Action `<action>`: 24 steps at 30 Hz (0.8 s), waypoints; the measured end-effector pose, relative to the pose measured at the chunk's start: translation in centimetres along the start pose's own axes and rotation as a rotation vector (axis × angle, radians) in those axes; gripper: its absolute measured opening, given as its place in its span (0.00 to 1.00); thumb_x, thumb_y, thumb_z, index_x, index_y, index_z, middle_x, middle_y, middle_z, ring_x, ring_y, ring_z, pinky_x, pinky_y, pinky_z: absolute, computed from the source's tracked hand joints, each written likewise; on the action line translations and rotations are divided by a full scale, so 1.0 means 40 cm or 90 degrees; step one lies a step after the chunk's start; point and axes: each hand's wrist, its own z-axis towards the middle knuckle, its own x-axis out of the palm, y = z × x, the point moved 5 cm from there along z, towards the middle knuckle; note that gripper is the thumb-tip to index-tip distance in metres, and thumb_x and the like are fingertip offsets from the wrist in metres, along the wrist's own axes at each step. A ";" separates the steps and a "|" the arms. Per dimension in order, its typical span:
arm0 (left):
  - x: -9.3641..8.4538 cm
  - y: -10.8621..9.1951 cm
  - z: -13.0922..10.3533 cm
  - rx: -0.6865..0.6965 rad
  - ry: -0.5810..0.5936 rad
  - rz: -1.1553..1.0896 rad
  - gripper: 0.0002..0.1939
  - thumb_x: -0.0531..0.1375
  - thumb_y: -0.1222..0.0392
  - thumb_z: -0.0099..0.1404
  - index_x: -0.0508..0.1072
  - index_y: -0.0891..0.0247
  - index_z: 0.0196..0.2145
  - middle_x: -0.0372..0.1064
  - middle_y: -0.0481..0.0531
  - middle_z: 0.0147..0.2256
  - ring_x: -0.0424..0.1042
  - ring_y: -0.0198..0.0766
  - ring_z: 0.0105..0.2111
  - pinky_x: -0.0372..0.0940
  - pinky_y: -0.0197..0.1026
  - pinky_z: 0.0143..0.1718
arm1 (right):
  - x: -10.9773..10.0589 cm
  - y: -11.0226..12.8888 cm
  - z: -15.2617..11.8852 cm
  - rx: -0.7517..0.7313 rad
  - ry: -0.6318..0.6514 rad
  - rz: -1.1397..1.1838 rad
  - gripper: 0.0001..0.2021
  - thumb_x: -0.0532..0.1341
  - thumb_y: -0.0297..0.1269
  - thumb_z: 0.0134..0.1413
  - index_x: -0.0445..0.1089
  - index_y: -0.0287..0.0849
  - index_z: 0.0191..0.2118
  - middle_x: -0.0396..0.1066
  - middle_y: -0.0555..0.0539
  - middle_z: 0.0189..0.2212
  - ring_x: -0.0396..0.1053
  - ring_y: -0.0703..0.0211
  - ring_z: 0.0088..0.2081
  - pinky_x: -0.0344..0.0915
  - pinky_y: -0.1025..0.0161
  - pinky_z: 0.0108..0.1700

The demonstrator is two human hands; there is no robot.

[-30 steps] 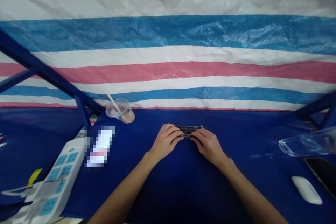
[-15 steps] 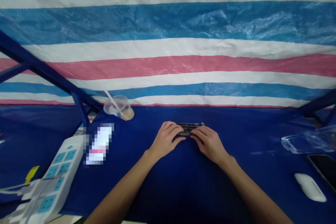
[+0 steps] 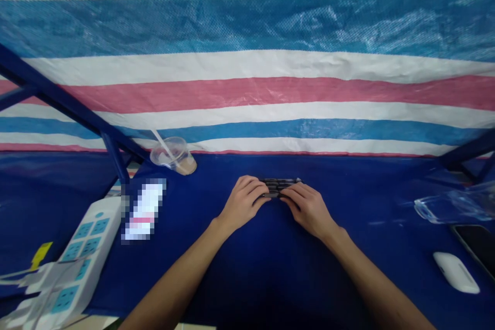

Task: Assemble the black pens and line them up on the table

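Two bare hands at work, mid-tabletop (image 3: 371, 221), reaching in from the near edge with the forearms spread wide.

Left hand (image 3: 243, 198): partly closed, back up. Fingers bent together over the left end of a small bundle of slim dark pens (image 3: 274, 186); thumb on the near side, nearly meeting the fingertips. Grip looks like a light pinch on the nearest pen, the fingers lying against those behind it.

Right hand (image 3: 308, 206): much the same shape mirrored. Fingers curled down on the right end, thumb tucked below and toward the body, only a narrow gap between thumb and forefinger. Fingertips touch the pens; how firmly, cannot tell.

Pens: lying side by side, roughly crosswise to the person, between the two hands. Middle stretch visible; left ends covered by fingers, right end of the farthest one showing past the right hand. Exact count unclear, the dark barrels merging.

Around: tilted clear cup (image 3: 174, 155) with straw and some brown contents, far left, near the striped sheet (image 3: 270, 92). Blurred-out bright phone (image 3: 144, 211) and white power strip (image 3: 91, 242) to the left. White case (image 3: 456, 272) beside a dark phone (image 3: 477, 245), right.
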 end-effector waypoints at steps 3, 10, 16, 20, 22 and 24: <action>-0.001 0.002 0.001 -0.002 0.005 0.001 0.04 0.63 0.60 0.72 0.77 0.60 0.43 0.78 0.52 0.41 0.72 0.44 0.46 0.66 0.52 0.52 | 0.000 -0.001 0.000 -0.001 0.004 -0.006 0.07 0.59 0.31 0.69 0.75 0.43 0.46 0.78 0.43 0.39 0.75 0.53 0.38 0.73 0.54 0.46; -0.008 -0.005 0.006 -0.005 0.003 0.005 0.14 0.65 0.54 0.70 0.76 0.59 0.51 0.77 0.54 0.44 0.71 0.45 0.47 0.66 0.52 0.53 | -0.006 0.000 0.002 -0.003 -0.006 0.002 0.08 0.59 0.31 0.69 0.75 0.44 0.47 0.78 0.43 0.40 0.75 0.52 0.39 0.73 0.53 0.48; -0.008 -0.004 0.005 0.002 0.013 0.009 0.05 0.60 0.62 0.74 0.77 0.60 0.42 0.77 0.53 0.44 0.71 0.44 0.48 0.65 0.52 0.52 | -0.003 0.003 0.002 -0.005 0.000 0.001 0.08 0.59 0.31 0.69 0.74 0.42 0.48 0.77 0.42 0.40 0.74 0.53 0.38 0.73 0.54 0.45; -0.011 -0.005 0.005 -0.008 0.014 0.007 0.11 0.62 0.57 0.73 0.75 0.60 0.51 0.77 0.55 0.45 0.71 0.46 0.48 0.65 0.54 0.53 | -0.002 0.000 0.000 0.000 -0.006 0.004 0.08 0.59 0.31 0.69 0.74 0.43 0.48 0.78 0.42 0.40 0.75 0.53 0.39 0.73 0.54 0.46; -0.011 -0.006 0.005 -0.005 0.007 0.004 0.13 0.64 0.55 0.71 0.74 0.60 0.51 0.77 0.55 0.45 0.71 0.45 0.48 0.66 0.54 0.53 | -0.003 0.000 0.000 0.002 -0.008 0.004 0.08 0.59 0.31 0.69 0.74 0.43 0.48 0.78 0.42 0.40 0.75 0.52 0.40 0.73 0.54 0.46; -0.008 -0.006 0.004 0.005 0.006 0.006 0.09 0.63 0.57 0.72 0.76 0.60 0.48 0.77 0.54 0.44 0.71 0.44 0.47 0.66 0.53 0.53 | -0.003 0.001 0.000 -0.001 -0.003 0.003 0.08 0.59 0.31 0.69 0.74 0.43 0.49 0.78 0.42 0.40 0.75 0.53 0.39 0.73 0.54 0.46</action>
